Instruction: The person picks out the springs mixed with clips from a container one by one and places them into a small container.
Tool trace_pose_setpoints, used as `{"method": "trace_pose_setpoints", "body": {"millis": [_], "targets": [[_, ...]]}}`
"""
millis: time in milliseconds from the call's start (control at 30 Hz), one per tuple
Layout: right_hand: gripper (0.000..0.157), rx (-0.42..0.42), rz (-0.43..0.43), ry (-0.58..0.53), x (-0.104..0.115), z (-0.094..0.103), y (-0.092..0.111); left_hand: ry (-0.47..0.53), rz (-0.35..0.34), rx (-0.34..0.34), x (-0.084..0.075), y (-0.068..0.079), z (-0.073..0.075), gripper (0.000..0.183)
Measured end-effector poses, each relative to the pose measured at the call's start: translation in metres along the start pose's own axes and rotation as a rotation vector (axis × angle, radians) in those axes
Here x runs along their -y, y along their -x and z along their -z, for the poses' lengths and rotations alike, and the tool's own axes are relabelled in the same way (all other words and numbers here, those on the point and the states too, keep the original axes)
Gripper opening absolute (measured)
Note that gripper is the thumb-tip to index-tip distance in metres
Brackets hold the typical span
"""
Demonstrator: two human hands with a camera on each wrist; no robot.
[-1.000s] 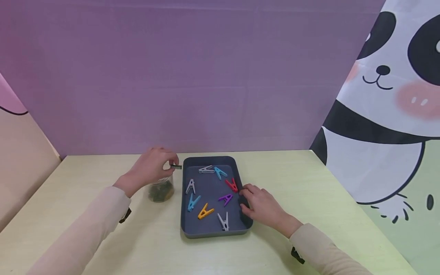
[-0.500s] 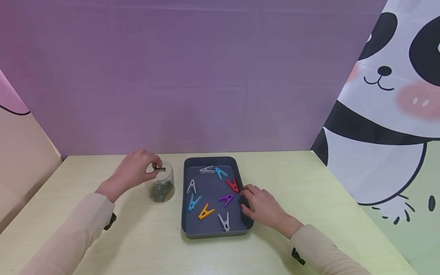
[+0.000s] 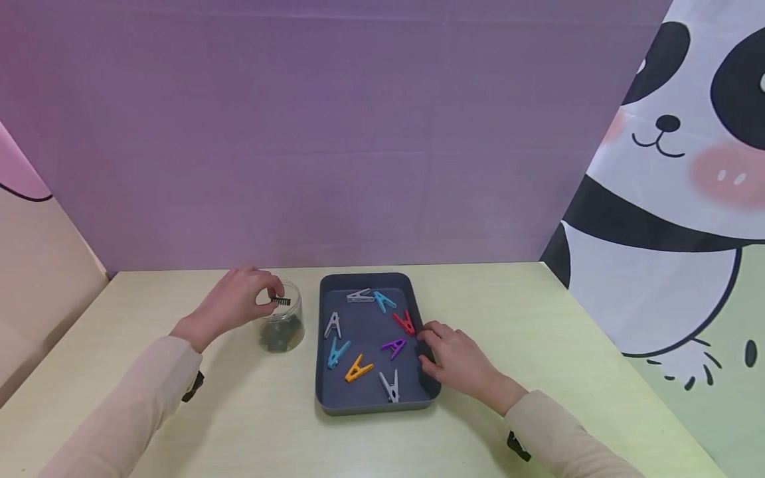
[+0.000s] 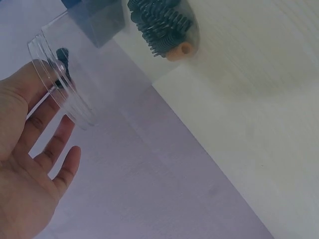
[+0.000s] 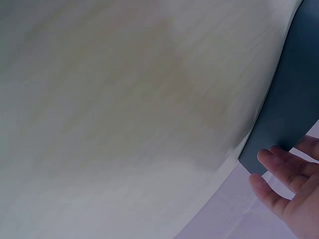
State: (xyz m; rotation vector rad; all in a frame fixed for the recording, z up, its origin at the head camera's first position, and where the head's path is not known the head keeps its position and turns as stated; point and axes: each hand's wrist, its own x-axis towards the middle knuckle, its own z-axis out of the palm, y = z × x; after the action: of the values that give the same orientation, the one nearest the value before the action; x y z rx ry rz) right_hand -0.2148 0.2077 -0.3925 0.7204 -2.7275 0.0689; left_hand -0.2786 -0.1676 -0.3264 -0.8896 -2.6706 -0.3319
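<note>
My left hand [image 3: 236, 302] pinches a dark ribbed coil, which looks like a small spring [image 3: 281, 302], between thumb and fingertips. The spring is at the mouth of a clear jar [image 3: 293, 312]; the left wrist view shows the fingers at the transparent rim. Several dark ribbed springs [image 4: 162, 25] and an orange one [image 4: 179, 51] lie at the jar's bottom. My right hand [image 3: 457, 355] rests with loosely bent fingers on the right rim of a dark grey tray [image 3: 373, 406]. In the right wrist view, its fingertips are against the tray's outer wall.
Several spring-less plastic clothes pegs lie spread in the tray, among them a red peg [image 3: 404, 323], a purple peg [image 3: 393, 346], a yellow peg [image 3: 357, 369] and a blue peg [image 3: 337, 353]. A purple backdrop [image 3: 335, 146] rises behind the pale table [image 3: 251, 418].
My left hand has moved left from beside the tray to over the jar, then slightly down, bringing the spring to the jar's mouth. The right hand has stayed at the tray's rim.
</note>
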Motion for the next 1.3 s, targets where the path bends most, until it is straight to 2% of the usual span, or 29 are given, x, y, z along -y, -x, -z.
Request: {"method": "trace_pose_setpoints", "body": {"millis": [367,667,1033,1300], "targets": [[0.032,0.015,-0.013,-0.006,0.000,0.000,-0.001,0.018,0.026,0.090,0.000,-0.006,-0.001,0.017],[0.032,0.011,-0.004,0.000,0.000,0.000,0.000,0.045,0.049,0.131,0.001,-0.008,-0.003,0.023],[0.032,0.012,-0.005,0.002,0.000,0.000,-0.001,0.051,0.023,0.047,0.006,0.000,0.003,0.023],[0.033,-0.006,0.030,0.012,-0.003,0.003,-0.001,0.045,0.002,-0.021,0.007,0.007,0.008,0.024]]}}
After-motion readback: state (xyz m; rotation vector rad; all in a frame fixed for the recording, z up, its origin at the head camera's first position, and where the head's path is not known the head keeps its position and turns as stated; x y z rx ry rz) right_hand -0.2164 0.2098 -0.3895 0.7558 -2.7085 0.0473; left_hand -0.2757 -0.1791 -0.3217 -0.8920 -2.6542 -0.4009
